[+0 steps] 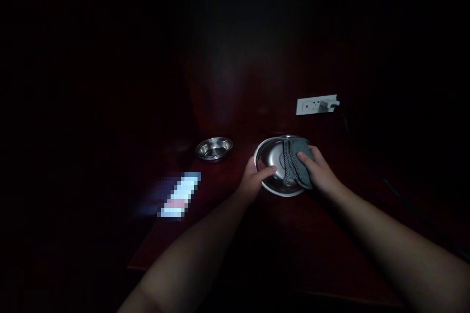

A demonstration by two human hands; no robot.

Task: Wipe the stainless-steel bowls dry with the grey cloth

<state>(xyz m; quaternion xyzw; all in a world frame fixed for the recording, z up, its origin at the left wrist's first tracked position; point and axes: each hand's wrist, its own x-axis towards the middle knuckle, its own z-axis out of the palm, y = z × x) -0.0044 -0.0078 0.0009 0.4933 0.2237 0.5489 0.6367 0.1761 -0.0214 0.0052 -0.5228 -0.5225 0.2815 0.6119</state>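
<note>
Your left grip [252,182] pinches shiny round metal bowl [273,156], thumb inside; right grip [323,172] holds grey-green fabric cloth [303,173] against bowl's right side, above dark-red desk [156,249]. Cloth shift likely needs firm left pinch.

Both bare forearms reach forward and converge; the left hand [253,178] and right hand [321,171] grip, thumbs uppermost.

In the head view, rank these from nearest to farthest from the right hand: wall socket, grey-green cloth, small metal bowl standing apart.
1. Grey-green cloth: in the right hand's grip.
2. Wall socket: above the hand in view.
3. Small metal bowl: farthest, off to the left.
</note>
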